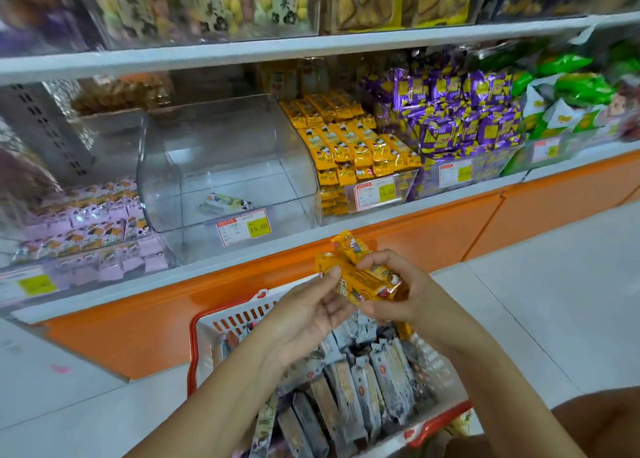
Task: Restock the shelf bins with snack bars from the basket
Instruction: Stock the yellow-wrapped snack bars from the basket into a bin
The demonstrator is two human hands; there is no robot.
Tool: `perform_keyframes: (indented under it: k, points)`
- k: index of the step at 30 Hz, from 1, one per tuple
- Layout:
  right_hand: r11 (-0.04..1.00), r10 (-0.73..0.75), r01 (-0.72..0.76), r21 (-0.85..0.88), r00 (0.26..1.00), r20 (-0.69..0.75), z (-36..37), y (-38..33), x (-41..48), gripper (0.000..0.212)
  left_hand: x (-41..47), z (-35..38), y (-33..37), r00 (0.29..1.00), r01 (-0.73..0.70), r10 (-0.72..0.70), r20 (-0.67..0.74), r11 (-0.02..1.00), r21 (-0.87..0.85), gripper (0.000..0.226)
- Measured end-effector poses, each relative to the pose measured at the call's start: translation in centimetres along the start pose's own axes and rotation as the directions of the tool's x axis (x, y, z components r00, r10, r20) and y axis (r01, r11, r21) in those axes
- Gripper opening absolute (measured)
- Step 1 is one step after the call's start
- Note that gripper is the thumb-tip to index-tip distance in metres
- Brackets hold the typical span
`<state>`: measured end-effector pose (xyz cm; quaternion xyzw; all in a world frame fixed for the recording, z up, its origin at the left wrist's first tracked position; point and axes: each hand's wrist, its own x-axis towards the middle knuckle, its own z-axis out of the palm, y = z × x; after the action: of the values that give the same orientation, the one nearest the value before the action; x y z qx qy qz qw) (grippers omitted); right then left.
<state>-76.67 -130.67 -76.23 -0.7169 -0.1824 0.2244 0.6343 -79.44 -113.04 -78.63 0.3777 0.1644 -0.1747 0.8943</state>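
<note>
My forearms come in from the bottom edge and meet above the basket. Left hand and right hand are both on one small bunch of yellow snack bars. My right fingers are curled round the lower right end of the bunch, clamped on it. My left thumb presses on the upper left end with the fingers beneath, so that hand pinches it too. How many bars are in the bunch I cannot tell.

The shelf runs across the whole view beyond my hands, a white lip over an orange base. Under my wrists stands the red-and-white basket, packed with grey-wrapped bars leaning on end.

On the shelf the bins stand side by side. The clear bin straight ahead of me is nearly bare, with a single pale bar lying at its front. Left of it is a bin of lilac bars, fairly full. Right of it the yellow bin holds stocked yellow bars in rows, heaped to the front wall. Further right come purple packets, then green packets.

I judge the bunch belongs in the yellow bin, which lies up and to the right of my hands, nearer my right. The bunch's long axis slants from upper left to lower right, much as the top rows in that bin seem to lie, so it should need little turning.
</note>
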Motion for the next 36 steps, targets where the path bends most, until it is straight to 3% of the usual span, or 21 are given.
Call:
perform_keyframes:
  k: [5, 7, 10, 15, 18, 21, 24, 26, 29, 32, 36]
  points:
    - [0.981, -0.015, 0.032, 0.190, 0.996, -0.091, 0.8, 1.0, 0.8, 0.040, 0.1, -0.5, 1.1, 0.990, -0.114, 0.121, -0.077, 0.989, 0.091, 0.025]
    - [0.975, -0.006, 0.034, 0.221, 0.992, -0.125, 0.9, 1.2, 0.8, 0.034, 0.2, -0.6, 1.6, 0.982, -0.148, 0.161, -0.098, 0.980, 0.131, 0.033]
    - [0.972, 0.041, 0.006, 0.233, 0.980, -0.195, 0.9, 1.4, 1.2, 0.043, 0.2, -0.8, 2.1, 0.968, -0.177, 0.215, -0.133, 0.952, 0.250, 0.054]
    - [0.974, 0.029, 0.029, 0.225, 0.968, -0.248, 1.3, 1.2, 1.9, 0.034, 0.1, -0.7, 2.0, 0.965, -0.157, 0.221, -0.144, 0.920, 0.358, 0.052]
    - [0.997, -0.040, 0.061, 0.055, 0.943, -0.330, 2.3, 1.4, 2.7, 0.021, 0.2, -0.4, 1.9, 0.970, -0.122, 0.179, -0.166, 0.944, 0.306, 0.062]
    - [0.978, -0.152, 0.095, -0.187, 0.935, -0.320, 3.1, 1.4, 3.3, 0.029, 0.4, 0.4, 2.4, 0.970, -0.155, 0.191, -0.153, 0.963, 0.220, 0.044]
    - [0.932, -0.217, 0.116, -0.344, 0.937, -0.274, 3.1, 1.0, 3.5, 0.049, 0.6, 0.6, 3.2, 0.963, -0.204, 0.237, -0.125, 0.952, 0.229, 0.044]
    - [0.865, -0.295, 0.130, -0.485, 0.913, -0.281, 2.8, 0.4, 3.8, 0.064, 0.6, 0.9, 3.8, 0.950, -0.261, 0.296, -0.097, 0.926, 0.272, 0.032]
    - [0.755, -0.415, 0.190, -0.628, 0.880, -0.233, 2.7, -0.4, 4.3, 0.078, 0.6, 1.6, 4.5, 0.948, -0.304, 0.318, -0.025, 0.922, 0.239, 0.037]
    - [0.774, -0.425, 0.208, -0.599, 0.871, -0.246, 2.8, -0.9, 4.6, 0.078, 0.8, 2.0, 5.2, 0.939, -0.336, 0.344, 0.004, 0.914, 0.228, 0.034]
    - [0.904, -0.339, 0.212, -0.372, 0.885, -0.318, 2.5, -1.0, 5.1, 0.050, 0.7, 1.8, 5.7, 0.948, -0.295, 0.318, -0.009, 0.890, 0.349, 0.041]
